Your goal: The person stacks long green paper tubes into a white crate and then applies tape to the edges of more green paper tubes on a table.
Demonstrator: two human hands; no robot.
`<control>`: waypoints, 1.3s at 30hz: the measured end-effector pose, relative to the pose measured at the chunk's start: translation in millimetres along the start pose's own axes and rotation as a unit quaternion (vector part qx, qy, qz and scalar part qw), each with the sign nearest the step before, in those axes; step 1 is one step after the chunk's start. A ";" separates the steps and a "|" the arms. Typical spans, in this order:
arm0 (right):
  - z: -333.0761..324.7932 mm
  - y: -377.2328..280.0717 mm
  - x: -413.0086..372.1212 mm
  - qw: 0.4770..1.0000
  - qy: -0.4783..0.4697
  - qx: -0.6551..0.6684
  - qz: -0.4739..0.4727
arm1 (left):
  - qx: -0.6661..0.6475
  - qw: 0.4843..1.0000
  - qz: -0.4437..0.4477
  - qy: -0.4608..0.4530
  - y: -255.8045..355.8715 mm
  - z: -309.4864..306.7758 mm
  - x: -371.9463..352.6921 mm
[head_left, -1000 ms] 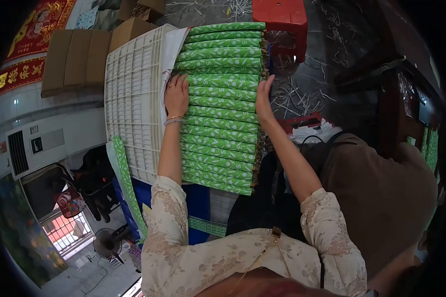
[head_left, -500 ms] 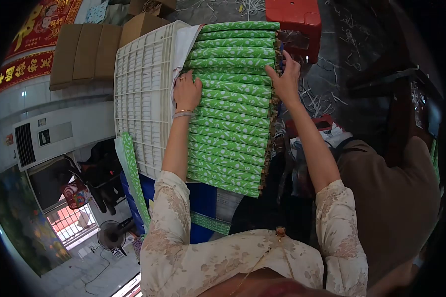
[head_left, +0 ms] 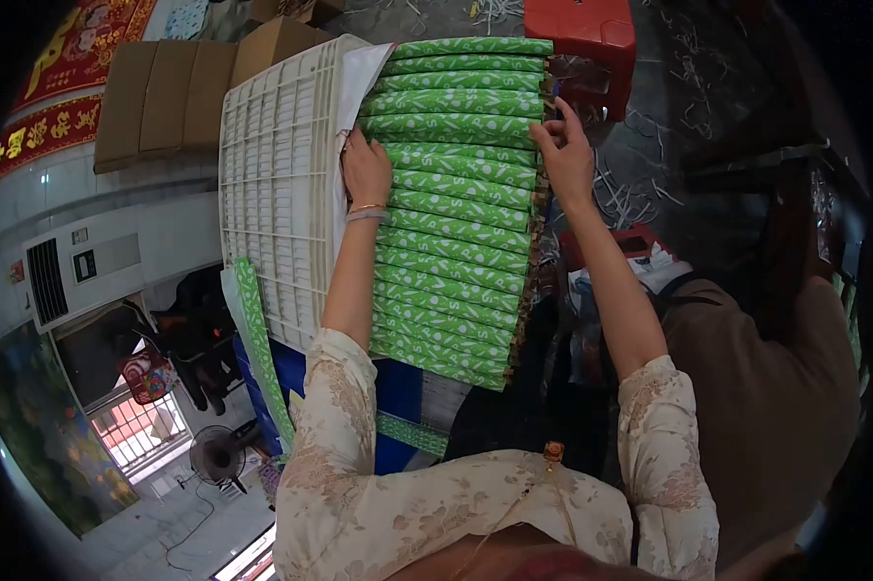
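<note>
Several green rolls (head_left: pixel 451 218) with a white printed pattern lie side by side in a stack on a white plastic grid rack (head_left: pixel 281 184). At the rolls' left ends, beside a white sheet (head_left: pixel 361 82), rests my left hand (head_left: pixel 367 174); its fingertips are bent down at the sheet's edge and what they hold, if anything, is hidden. My right hand (head_left: pixel 566 155) is at the brown right ends of the upper rolls, thumb and forefinger apart, touching the end of one roll. No object shows between these fingers.
A red stool (head_left: pixel 582 39) stands beyond the rolls at the upper right, with white paper strips on the floor around it. Brown cartons (head_left: pixel 155 107) are at the upper left. A person in brown (head_left: pixel 746 407) is close on my right. A fan (head_left: pixel 218 455) stands lower left.
My right hand has shifted slightly, with its fingers a little closer to the roll ends. The left hand has barely moved, its fingertips slightly further over the sheet's edge.
</note>
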State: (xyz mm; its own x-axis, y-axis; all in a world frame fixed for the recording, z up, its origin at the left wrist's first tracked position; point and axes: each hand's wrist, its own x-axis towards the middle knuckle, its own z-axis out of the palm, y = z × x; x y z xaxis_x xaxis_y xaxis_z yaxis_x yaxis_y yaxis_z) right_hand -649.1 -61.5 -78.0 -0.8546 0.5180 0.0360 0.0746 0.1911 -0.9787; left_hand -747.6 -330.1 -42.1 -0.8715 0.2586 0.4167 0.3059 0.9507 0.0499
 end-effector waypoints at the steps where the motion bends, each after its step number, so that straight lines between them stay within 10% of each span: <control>1: 0.9 -1.5 0.3 1.000 0.003 0.001 0.010 | -0.019 1.000 0.000 -0.010 -0.8 -0.1 0.8; 14: -19.1 7.1 -40.9 0.982 0.051 0.180 -0.030 | -0.137 0.987 0.003 -0.082 -15.9 -13.2 1.4; 39: -27.1 -7.8 -44.7 0.990 0.010 0.107 0.096 | -0.088 0.994 0.023 -0.060 -9.2 -6.1 -2.6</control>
State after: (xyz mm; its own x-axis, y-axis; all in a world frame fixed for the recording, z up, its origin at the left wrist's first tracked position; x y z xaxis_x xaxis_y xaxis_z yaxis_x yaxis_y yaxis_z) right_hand -597.6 -63.5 -66.5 -0.8249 0.5443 -0.1524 0.1224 -0.0912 -0.9883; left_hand -745.8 -340.6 -38.1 -0.8916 0.3291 0.3112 0.3990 0.8958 0.1958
